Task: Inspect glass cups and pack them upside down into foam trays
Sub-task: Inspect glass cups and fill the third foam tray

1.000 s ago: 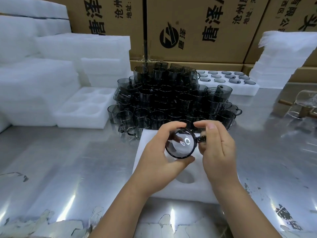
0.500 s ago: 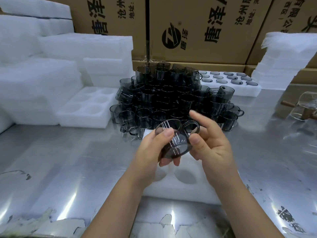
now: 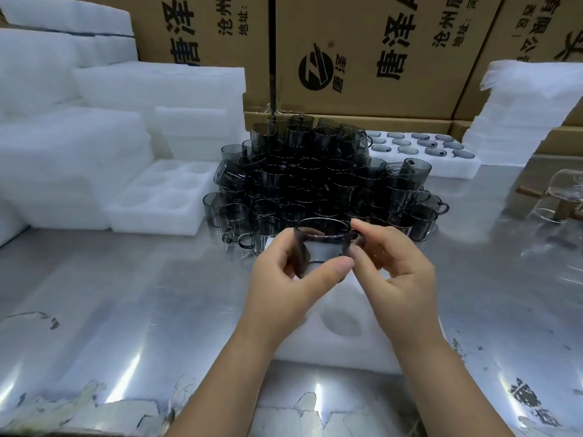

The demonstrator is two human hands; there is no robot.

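Observation:
A smoky grey glass cup (image 3: pixel 321 244) with a small handle stands upright in the air between both hands, rim upward. My left hand (image 3: pixel 284 279) grips its left wall and base with thumb and fingers. My right hand (image 3: pixel 394 272) pinches the right side near the handle. Under the hands lies a white foam tray (image 3: pixel 347 326) with round pockets, one empty pocket showing. Behind it stands a heap of several grey glass cups (image 3: pixel 315 184).
A filled foam tray (image 3: pixel 426 152) with upturned cups sits at the back right. An empty six-pocket foam tray (image 3: pixel 164 197) and stacks of foam (image 3: pixel 94 127) lie to the left. Cardboard boxes (image 3: pixel 362 52) line the back. Clear glassware (image 3: pixel 561 197) rests at the far right.
The cup turned in my hands: first its base faced me, then it tilted, and now it is upright with the rim up. Both hands shifted their hold around it.

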